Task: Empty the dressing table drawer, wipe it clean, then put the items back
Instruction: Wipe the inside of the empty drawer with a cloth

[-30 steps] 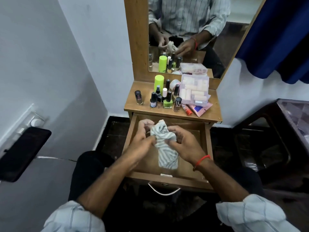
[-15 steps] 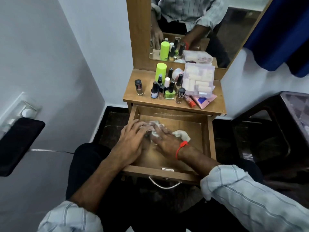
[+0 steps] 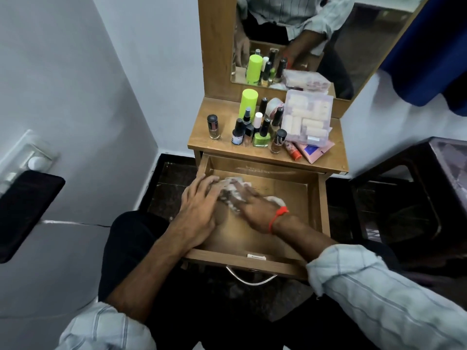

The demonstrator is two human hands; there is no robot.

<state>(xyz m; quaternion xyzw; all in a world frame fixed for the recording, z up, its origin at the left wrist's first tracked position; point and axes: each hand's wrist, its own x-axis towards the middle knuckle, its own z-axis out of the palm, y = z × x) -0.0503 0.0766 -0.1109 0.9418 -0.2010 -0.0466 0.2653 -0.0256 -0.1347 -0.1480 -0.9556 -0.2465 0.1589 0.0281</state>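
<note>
Both your left hand and right hand are flat, palms pressing the cloth onto the open drawer floor, bottles up on the desk.

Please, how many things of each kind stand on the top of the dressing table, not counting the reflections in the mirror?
Small bottles: 8
Green can: 1
Clear box: 1
Round pale thing, partly hidden: 1
Orange tube: 1
Pink packet: 1
Total: 13
</note>
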